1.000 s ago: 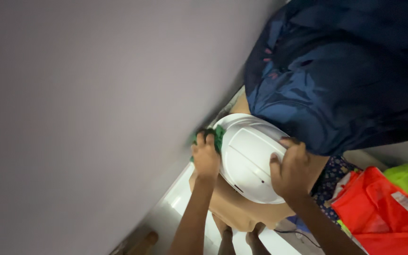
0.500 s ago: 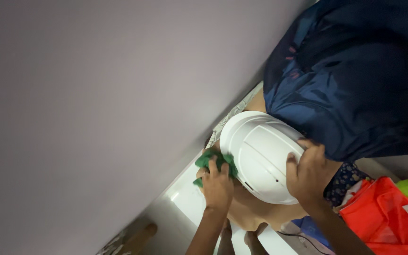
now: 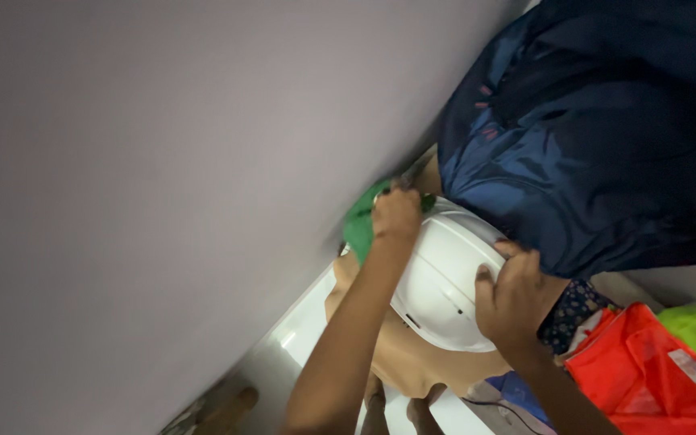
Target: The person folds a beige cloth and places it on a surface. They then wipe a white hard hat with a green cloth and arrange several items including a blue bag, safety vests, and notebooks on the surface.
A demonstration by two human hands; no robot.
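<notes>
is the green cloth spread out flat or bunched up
Bunched up: the green cloth is crumpled under the left hand, pressed against the white hard hat.

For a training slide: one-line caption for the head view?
Left hand presses a green cloth on a white plastic hard hat; right hand steadies its rim.
</notes>
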